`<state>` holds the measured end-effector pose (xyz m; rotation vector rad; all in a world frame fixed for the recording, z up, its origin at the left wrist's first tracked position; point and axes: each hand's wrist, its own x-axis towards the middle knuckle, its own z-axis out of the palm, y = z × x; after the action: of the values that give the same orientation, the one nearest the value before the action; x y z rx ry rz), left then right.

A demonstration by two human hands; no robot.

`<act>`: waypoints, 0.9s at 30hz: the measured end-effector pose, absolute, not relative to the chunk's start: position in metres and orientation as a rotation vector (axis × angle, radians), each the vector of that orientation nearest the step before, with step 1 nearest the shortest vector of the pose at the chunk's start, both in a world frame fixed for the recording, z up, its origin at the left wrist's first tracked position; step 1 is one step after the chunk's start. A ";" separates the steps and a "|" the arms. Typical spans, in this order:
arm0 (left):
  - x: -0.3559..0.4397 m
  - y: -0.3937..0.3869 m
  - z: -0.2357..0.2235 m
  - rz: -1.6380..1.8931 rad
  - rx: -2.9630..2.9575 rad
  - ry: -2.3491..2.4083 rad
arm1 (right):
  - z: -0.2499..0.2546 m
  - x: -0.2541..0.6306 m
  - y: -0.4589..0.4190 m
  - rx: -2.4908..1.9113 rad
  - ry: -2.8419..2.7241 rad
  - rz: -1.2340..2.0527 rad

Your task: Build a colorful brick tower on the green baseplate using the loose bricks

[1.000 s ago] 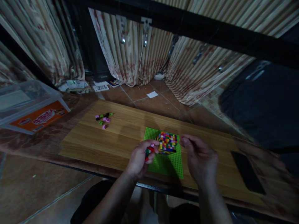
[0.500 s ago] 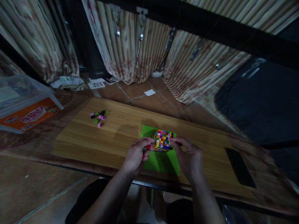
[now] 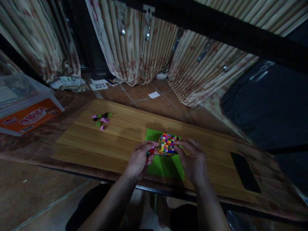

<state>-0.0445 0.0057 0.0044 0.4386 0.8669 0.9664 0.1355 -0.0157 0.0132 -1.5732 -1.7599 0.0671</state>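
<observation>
On a green studded baseplate (image 3: 166, 171) sits a block built of many small multicoloured toy bricks (image 3: 167, 142). My left hand (image 3: 139, 157) is at the block's left side, closed around several loose bricks (image 3: 151, 150), red, green and pink ones showing between the fingers. My right hand (image 3: 193, 158) meets the block's right edge, thumb and forefinger pinched close together. Whatever sits between those fingertips, if anything, is too small to make out.
Loose pink, green and black pieces (image 3: 103, 119) lie on the wooden board (image 3: 120, 134) at the left. A black phone-like slab (image 3: 245, 173) rests at the right. Beyond the left end stands a clear plastic box (image 3: 31, 106) with an orange label.
My right hand has shifted slightly left and its fingertips reach a little further over the block's right edge. My left hand stays about where it was, with the loose bricks.
</observation>
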 end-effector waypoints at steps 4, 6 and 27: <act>-0.044 0.007 0.004 0.965 0.441 0.875 | 0.015 0.132 -0.016 -1.593 -1.794 0.041; -0.044 0.007 0.005 0.964 0.439 0.879 | 0.015 0.129 -0.016 -1.615 -1.805 0.034; -0.046 0.007 0.003 0.964 0.437 0.873 | 0.024 0.131 -0.021 -1.619 -1.511 0.178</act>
<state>-0.0462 0.0071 0.0026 0.4370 0.8733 0.9643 0.1314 -0.0213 0.0241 -1.6191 -1.5113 0.1780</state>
